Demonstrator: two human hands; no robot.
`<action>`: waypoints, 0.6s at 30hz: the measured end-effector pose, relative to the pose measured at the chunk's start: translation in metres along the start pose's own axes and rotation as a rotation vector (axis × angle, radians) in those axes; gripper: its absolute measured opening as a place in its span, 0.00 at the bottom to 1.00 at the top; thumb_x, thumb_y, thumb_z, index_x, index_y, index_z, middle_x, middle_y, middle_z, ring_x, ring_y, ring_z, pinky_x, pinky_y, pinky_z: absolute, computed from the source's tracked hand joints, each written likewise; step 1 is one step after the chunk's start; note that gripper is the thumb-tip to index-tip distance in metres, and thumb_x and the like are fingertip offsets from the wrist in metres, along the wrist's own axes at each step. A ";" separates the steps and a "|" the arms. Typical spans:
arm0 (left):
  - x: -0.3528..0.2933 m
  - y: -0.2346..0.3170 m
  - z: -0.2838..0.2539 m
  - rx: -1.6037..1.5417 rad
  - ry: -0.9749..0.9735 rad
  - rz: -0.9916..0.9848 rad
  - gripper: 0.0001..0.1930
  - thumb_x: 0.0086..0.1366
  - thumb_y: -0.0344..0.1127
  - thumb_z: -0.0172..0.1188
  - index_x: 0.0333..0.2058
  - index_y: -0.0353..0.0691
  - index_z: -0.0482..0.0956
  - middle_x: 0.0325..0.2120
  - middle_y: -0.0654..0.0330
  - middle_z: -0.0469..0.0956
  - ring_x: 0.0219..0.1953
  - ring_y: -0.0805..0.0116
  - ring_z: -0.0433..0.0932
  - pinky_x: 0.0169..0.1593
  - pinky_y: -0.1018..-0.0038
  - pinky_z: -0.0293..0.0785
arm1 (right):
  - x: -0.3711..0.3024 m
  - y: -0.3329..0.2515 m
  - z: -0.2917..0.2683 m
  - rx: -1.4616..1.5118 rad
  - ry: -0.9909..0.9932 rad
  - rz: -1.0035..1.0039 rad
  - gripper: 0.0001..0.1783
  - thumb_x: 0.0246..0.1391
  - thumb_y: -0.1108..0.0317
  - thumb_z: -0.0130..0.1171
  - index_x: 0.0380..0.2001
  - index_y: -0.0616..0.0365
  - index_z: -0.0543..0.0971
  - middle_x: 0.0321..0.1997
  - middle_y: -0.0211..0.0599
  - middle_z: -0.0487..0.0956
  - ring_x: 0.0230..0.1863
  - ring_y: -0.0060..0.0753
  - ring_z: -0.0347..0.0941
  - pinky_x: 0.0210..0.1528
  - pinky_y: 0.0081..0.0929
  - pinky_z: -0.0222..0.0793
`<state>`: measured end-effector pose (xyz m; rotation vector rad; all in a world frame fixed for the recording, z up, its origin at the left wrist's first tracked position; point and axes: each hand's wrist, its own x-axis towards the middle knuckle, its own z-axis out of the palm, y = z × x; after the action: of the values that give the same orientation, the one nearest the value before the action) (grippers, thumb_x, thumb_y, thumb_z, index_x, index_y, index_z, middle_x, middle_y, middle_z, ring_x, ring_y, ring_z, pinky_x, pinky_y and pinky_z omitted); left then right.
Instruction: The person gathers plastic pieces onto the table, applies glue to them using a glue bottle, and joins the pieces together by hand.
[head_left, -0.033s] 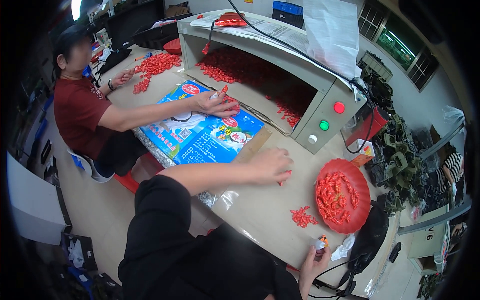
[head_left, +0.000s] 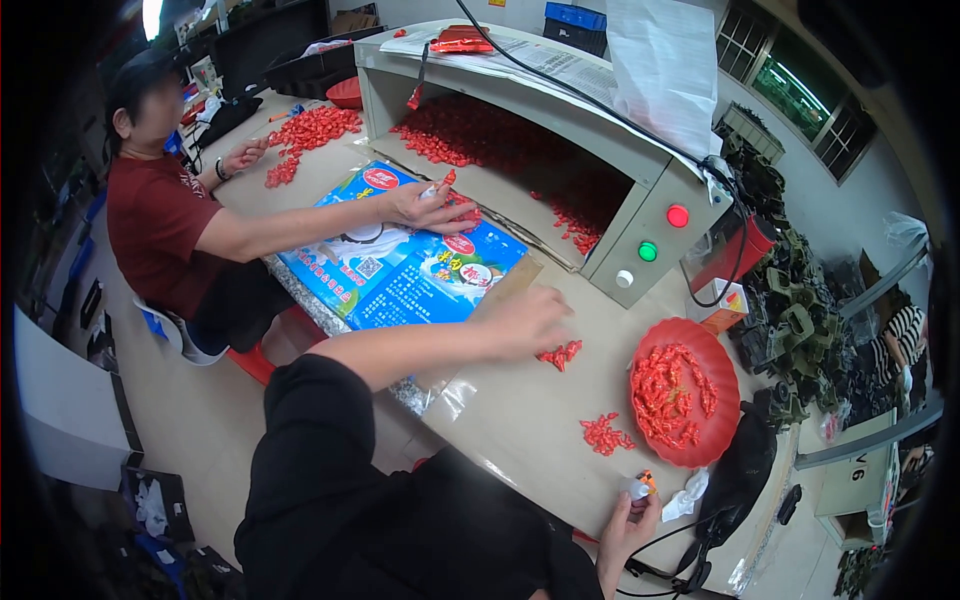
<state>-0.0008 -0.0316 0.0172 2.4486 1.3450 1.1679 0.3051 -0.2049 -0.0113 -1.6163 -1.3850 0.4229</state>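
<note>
My left hand, smeared by motion, is over the table just left of a small pile of shiny red pieces. Whether its fingers hold anything does not show. Low on the right, my right hand grips a small white bottle-like object with an orange part. Between my hands lies another small pile of red pieces. Right of that pile, a red scalloped bowl holds many similar red pieces.
A co-worker's hand rests over blue printed cardboard. Behind stands a grey machine with coloured buttons and red pieces inside its opening. A crumpled white tissue, a black bag and cables lie near the right edge.
My left hand has shifted slightly left, uncovering the small pile of red pieces beside it. My right hand stays where it was.
</note>
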 end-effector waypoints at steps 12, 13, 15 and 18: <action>-0.020 -0.190 -0.085 0.357 0.422 -0.553 0.17 0.55 0.37 0.53 0.41 0.33 0.69 0.38 0.46 0.69 0.44 0.48 0.65 0.48 0.61 0.62 | -0.002 0.002 0.001 -0.038 0.012 -0.039 0.17 0.44 0.75 0.56 0.40 0.66 0.68 0.35 0.38 0.67 0.31 0.25 0.62 0.34 0.19 0.58; -0.011 -0.212 -0.084 0.374 0.421 -0.599 0.22 0.56 0.42 0.52 0.44 0.32 0.67 0.41 0.45 0.68 0.46 0.48 0.65 0.50 0.61 0.61 | -0.002 0.002 0.001 -0.030 0.017 -0.023 0.17 0.44 0.75 0.56 0.40 0.66 0.68 0.35 0.37 0.67 0.31 0.25 0.61 0.34 0.19 0.58; 0.003 -0.223 -0.085 0.385 0.417 -0.641 0.26 0.57 0.47 0.51 0.47 0.31 0.66 0.44 0.43 0.67 0.49 0.48 0.64 0.52 0.62 0.60 | -0.001 0.002 0.002 -0.026 0.029 -0.005 0.17 0.44 0.75 0.56 0.39 0.66 0.68 0.34 0.37 0.67 0.31 0.25 0.61 0.34 0.19 0.58; 0.017 -0.219 -0.086 0.361 0.242 -0.799 0.32 0.55 0.54 0.50 0.48 0.28 0.65 0.44 0.42 0.68 0.49 0.49 0.65 0.53 0.64 0.60 | -0.001 0.006 0.003 -0.040 0.024 -0.072 0.17 0.49 0.71 0.55 0.41 0.66 0.67 0.30 0.30 0.69 0.28 0.16 0.61 0.30 0.14 0.58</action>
<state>-0.2003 0.0913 -0.0082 1.6239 2.4511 1.0667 0.3059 -0.2043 -0.0177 -1.5933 -1.4369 0.3337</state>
